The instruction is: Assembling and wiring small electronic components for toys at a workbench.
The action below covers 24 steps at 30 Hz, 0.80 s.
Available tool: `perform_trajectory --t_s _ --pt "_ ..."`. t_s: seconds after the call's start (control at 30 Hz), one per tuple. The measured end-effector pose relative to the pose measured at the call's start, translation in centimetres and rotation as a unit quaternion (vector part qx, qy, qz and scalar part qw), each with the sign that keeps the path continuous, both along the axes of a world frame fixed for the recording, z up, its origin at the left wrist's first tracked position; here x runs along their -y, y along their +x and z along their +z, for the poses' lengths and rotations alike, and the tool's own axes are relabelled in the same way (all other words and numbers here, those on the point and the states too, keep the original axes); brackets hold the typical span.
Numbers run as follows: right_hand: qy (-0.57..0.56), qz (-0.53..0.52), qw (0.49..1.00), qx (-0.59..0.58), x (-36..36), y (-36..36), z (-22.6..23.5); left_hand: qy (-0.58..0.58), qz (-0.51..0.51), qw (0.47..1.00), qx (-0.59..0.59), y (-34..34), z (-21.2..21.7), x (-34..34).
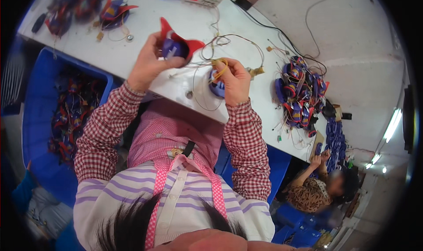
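Currently, left hand is gripping a red-and-purple part, fingers curled round it, above the white table. Right hand is pinching yellow wire between thumb and fingers, just right of that part. Purple piece is showing below the wire, partly hidden by right hand. Heap of similar parts is lying farther right; blue bin at left is holding more.
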State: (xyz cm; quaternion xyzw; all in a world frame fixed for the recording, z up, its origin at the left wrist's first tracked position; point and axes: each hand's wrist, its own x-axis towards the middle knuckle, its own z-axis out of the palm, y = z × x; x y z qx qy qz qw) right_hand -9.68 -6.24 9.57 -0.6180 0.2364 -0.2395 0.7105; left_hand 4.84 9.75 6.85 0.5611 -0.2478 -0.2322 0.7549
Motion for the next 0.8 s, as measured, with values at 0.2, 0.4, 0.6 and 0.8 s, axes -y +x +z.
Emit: perform_trajectory --t_s 0.2,0.4,0.6,0.8 --pt "-0.188 -0.142 0.966 -0.111 5.5 -4.7 -4.7 0.001 -0.144 0.990 0.002 -5.0 -1.1 6.3" --pt "-0.485 -0.179 0.836 -0.185 6.7 -5.3 -9.3 0.194 -0.152 0.948 0.202 -6.5 -2.2 9.5" --pt "-0.300 -0.165 0.935 -0.091 5.9 -5.2 -8.4 0.254 -0.116 0.870 0.406 -5.0 -2.7 10.2" --pt "-0.229 -0.096 0.968 -0.023 4.2 -4.9 -4.1 0.108 -0.150 0.945 0.268 -3.7 -0.5 7.5"
